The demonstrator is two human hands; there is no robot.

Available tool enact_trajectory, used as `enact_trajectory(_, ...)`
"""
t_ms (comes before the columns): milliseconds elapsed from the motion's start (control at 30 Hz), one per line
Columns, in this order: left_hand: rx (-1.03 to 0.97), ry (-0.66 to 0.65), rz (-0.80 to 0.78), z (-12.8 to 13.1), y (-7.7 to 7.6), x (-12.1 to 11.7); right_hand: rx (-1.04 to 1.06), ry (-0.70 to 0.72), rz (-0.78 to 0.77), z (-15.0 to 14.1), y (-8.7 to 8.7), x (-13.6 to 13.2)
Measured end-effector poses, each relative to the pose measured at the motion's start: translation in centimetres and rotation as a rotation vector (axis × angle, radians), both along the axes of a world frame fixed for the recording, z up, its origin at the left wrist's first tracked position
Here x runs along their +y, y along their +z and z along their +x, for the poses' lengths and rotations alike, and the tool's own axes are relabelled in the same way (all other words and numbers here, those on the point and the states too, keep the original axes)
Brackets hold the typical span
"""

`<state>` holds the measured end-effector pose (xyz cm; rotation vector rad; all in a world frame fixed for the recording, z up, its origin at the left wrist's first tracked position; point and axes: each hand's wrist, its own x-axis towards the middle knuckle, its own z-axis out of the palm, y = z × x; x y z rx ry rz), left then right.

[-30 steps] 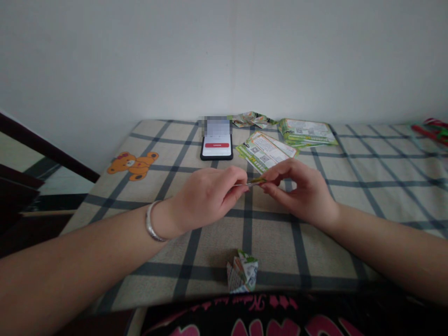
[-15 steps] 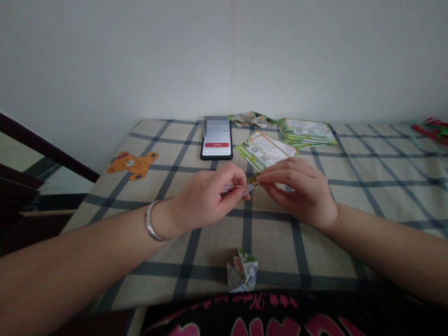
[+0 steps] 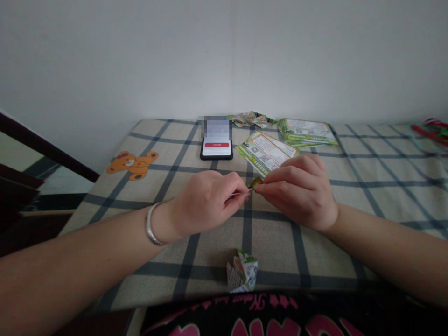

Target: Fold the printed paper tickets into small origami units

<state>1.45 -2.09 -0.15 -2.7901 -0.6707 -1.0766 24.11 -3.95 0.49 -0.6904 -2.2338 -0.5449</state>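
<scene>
Between my two hands is a small folded piece of printed paper (image 3: 255,182), mostly covered by the fingers. My left hand (image 3: 213,198) pinches its left end between thumb and forefinger, and a thin white edge shows there. The fingertips of my right hand (image 3: 297,189) are closed on its right end, where a yellow-green part sticks up. Near the table's front edge stands a folded paper piece (image 3: 242,271), printed in green, white and orange. Beyond my right hand, loose printed leaflets (image 3: 264,151) lie overlapping on the checked tablecloth (image 3: 168,254).
A phone (image 3: 216,148) with a lit screen lies toward the wall. Beside it are crumpled-looking folded papers (image 3: 252,119) and a stack of leaflets (image 3: 308,132). An orange bear picture (image 3: 133,164) is on the left of the cloth. A red item (image 3: 434,130) sits far right.
The fingers of both hands have closed in more tightly around the paper, and less of its printed side shows. My right hand has tilted slightly. The things on the table have stayed put.
</scene>
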Motion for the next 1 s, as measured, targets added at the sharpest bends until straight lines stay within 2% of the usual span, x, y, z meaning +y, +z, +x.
enact_trajectory(233, 0.126, 0.008, 0.229, 0.03, 0.19, -0.08, -0.037, -0.016, -0.055, -0.09, -0.10, 0.03)
enact_trajectory(333, 0.142, -0.001, 0.282, 0.03, 0.26, -0.09, -0.046, -0.034, -0.070, -0.20, -0.16, 0.08)
enact_trajectory(867, 0.232, -0.050, 0.324, -0.24, 0.35, -0.08, -0.118, -0.056, -0.046, -0.07, -0.25, 0.38)
enact_trajectory(1000, 0.255, -0.051, 0.334, -0.25, 0.46, -0.08, -0.147, -0.071, 0.006, 0.13, -0.23, 0.46)
